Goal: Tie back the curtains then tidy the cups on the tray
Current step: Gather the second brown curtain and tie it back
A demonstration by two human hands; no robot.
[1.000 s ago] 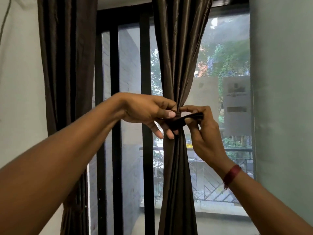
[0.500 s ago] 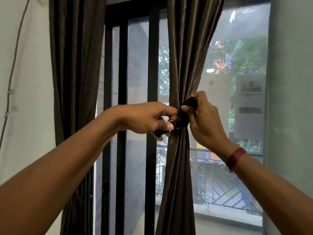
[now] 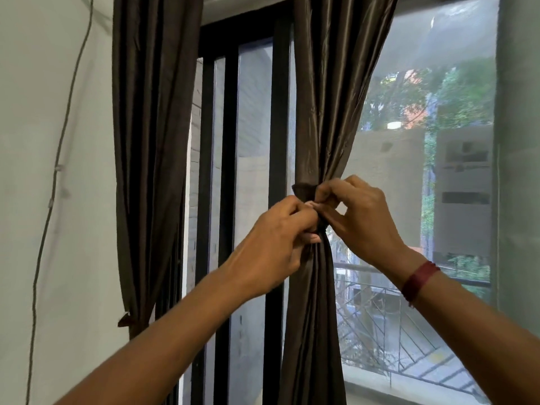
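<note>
**Hands close in on the curtain tie**

Since half a second ago the two hands have drawn together at the waist of the right curtain (image 3: 321, 112), and the end of the tie (image 3: 304, 190) that the right hand was lifting now lies wrapped round the bunched cloth. The left hand (image 3: 274, 244) has its fingers curled in tight, pinching the tie against the gathered folds. The right hand (image 3: 362, 217) nips the other end of the tie between thumb and forefinger, just beside the left hand's knuckles, and its other fingers are bent. A red wristband (image 3: 419, 277) sits on the right wrist.

The tie is round the curtain at about mid-height, in front of the dark window frame (image 3: 277, 83). Whether a knot is made yet cannot be told, as the fingers hide it. My guess is that the knot is being pulled snug.

The left curtain (image 3: 152, 141) hangs by the wall and narrows low down, where a small tab sticks out. It looks already gathered, though that is not certain. No cups or tray are in view, so that half of the job seems wholly left to do.
</note>
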